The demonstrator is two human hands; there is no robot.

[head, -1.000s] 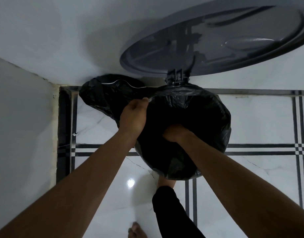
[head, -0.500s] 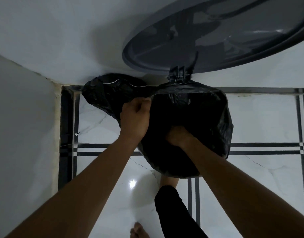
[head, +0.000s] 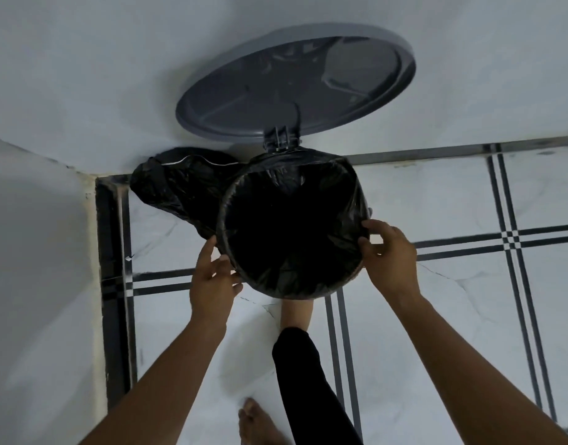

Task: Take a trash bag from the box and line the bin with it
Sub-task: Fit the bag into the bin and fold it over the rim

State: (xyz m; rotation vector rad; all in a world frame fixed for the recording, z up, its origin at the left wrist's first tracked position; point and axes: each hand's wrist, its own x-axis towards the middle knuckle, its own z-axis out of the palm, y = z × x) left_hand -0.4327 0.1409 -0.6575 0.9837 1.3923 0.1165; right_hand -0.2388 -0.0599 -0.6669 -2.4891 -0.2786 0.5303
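The round bin stands by the wall, and the black trash bag (head: 292, 226) lines its inside, with the edge folded out over the rim (head: 223, 220). Its grey lid (head: 295, 85) is up and leans on the wall. My left hand (head: 212, 281) touches the bag's overhang at the bin's lower left side, fingers pointing up. On the right side my right hand (head: 388, 255) rests against the overhang, thumb and forefinger apart. The box is not in view.
A second, filled black bag (head: 180, 184) lies in the corner behind the bin's left side. My foot (head: 297, 311) is at the bin's base, and the other foot (head: 257, 422) stands on the white tiled floor. Walls close in at left and back.
Both hands have come out of the bag's mouth and moved to the bin's outer sides. The bag's opening now lies spread over the rim, and more of the lid shows.
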